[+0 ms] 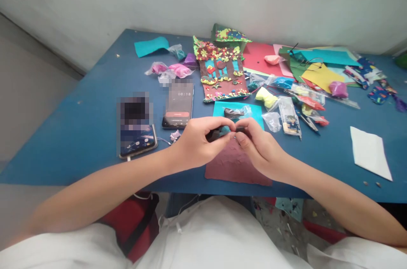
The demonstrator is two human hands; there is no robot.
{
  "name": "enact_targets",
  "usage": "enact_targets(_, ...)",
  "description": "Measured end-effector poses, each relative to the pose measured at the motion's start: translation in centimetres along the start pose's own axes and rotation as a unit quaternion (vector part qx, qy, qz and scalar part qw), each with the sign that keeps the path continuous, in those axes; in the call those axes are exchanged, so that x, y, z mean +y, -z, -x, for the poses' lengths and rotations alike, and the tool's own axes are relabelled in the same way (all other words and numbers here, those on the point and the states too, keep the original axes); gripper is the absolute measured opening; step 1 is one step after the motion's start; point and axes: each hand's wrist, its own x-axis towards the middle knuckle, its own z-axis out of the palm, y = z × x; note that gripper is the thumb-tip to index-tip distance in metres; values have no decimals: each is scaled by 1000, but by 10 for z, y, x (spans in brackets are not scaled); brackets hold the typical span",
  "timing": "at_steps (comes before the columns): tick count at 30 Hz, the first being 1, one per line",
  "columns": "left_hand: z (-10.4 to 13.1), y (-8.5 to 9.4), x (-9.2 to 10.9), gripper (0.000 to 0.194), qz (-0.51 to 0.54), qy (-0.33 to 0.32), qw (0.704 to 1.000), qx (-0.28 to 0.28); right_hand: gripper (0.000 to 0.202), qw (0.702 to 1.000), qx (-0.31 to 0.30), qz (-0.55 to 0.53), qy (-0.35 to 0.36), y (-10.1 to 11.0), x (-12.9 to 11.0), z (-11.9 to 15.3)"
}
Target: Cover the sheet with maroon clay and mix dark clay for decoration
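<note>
My left hand (200,141) and my right hand (262,147) meet over the front middle of the table, fingertips pressed together. Between the left fingers shows a small teal lump of modelling clay (225,130) with something dark beside it. The right thumb and fingers pinch at the same spot, where a dark bit shows; fingers hide most of it. Below the hands lies a sheet spread with brown clay (238,165). Just behind them, a clear bag with black clay (233,113) rests on a turquoise sheet (219,109).
A clay-decorated brown panel (222,71) lies farther back. Two phones, one dark (178,105) and one partly blurred out (140,139), are on the left. Bagged clay (181,70), coloured paper (321,76) and pens (308,124) are scattered around. A folded white paper (370,153) lies right.
</note>
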Motion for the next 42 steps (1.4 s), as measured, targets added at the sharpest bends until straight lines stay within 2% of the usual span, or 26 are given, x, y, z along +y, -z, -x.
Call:
enact_targets(4,1,1,-1,10,-42,-42,998,-31,3,999,23,18,22,-3,2,1)
enact_targets(11,2,4,-3,14,-98,-52,993,-44,7,999,34,3,14,-6,5,3)
enact_targets(14,4,2,-8,12,-156,-100,982,-41,6,1000,27,6,3,-7,2,4)
enact_targets(17,6,-2,-13,15,-225,-179,957,-29,9,1000,17,20,9,-7,-1,4)
enact_targets(20,6,-1,-15,15,-260,-215,941,-23,16,998,58,10,2,0,2,1)
enact_targets(22,3,2,-14,13,-254,-183,949,-22,25,987,152,-46,-29,14,8,-4)
enact_targets(24,-2,7,-12,11,-219,-117,968,-20,36,957,258,-121,-62,33,19,-12)
enact_targets(25,-4,10,-10,11,-189,-78,979,-24,43,945,285,-140,-75,42,25,-16)
enact_targets(27,-7,13,-6,14,-114,1,993,-39,51,946,289,-108,-103,58,36,-23)
enact_targets(30,-9,13,-2,23,-45,81,995,-38,44,962,229,60,-132,65,46,-27)
enact_targets(32,-9,12,-2,25,-12,101,994,-31,30,965,164,147,-142,61,49,-27)
enact_targets(34,-10,11,-4,23,77,113,989,-45,23,965,115,188,-141,56,49,-25)
enact_targets(36,-12,12,-6,20,205,133,967,-73,22,961,85,216,-148,53,47,-23)
enact_targets(38,-15,13,-7,18,317,143,932,-102,26,955,54,226,-185,53,43,-21)
enact_targets(40,-16,15,-7,19,388,142,901,-130,28,948,19,217,-232,55,39,-20)
enact_targets(42,-17,17,-5,20,432,142,877,-156,27,947,-7,203,-251,56,36,-20)
